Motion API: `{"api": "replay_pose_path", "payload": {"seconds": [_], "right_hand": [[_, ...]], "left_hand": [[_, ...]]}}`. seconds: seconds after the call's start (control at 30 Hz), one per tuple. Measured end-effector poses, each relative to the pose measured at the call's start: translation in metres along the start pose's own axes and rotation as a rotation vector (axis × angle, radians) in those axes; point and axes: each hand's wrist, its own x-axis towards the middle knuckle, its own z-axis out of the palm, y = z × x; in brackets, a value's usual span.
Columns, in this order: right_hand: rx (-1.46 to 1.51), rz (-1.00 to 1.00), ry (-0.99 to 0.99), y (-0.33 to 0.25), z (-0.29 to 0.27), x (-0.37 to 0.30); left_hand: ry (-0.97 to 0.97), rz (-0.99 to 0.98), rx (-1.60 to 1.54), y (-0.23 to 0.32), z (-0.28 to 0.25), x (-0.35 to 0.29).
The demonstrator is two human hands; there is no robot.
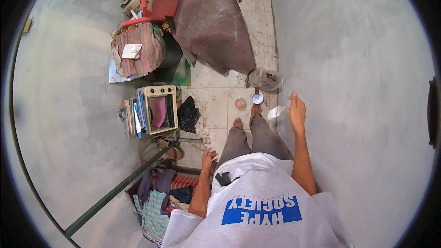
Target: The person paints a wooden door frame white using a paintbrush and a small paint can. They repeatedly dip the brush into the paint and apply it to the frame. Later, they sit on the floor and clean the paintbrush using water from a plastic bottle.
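My right hand (297, 112) is beside the grey wall at right, fingers curled in. A white crumpled piece (277, 112), cloth or plastic, reaches to its fingers and appears held there. My left hand (209, 157) hangs by my left thigh, fingers loosely apart, holding nothing. On the floor by my feet stands a small round white tub (257, 98) with a brown strip-like thing (256, 90) at its far edge. Left of the tub is a clear plastic container (240, 104) with an orange spot. Beyond lies a clear plastic bag (268, 80) with dark bits inside.
A large maroon sheet (213, 23) covers the far floor beside a red plastic chair (161, 2). At left are a striped sack (138, 50), a cream toaster oven (160, 90), books (135, 117) and a black bag (189, 114). Clothes (154, 211) lie near a green bar (121, 186).
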Motion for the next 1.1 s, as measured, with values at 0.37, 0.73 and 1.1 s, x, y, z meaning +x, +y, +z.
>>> {"api": "replay_pose_path", "payload": {"seconds": [0.37, 0.73, 1.1], "right_hand": [[0.723, 0.329, -0.439, 0.013, 0.065, 0.034], [0.866, 0.283, -0.481, 0.015, 0.053, 0.05], [0.876, 0.176, -0.247, -0.064, 0.071, 0.005]], "left_hand": [[0.081, -0.002, -0.113, 0.007, 0.024, -0.012], [0.02, 0.057, 0.004, 0.041, 0.044, 0.002], [-0.58, 0.45, 0.768, 0.199, 0.073, -0.002]]}}
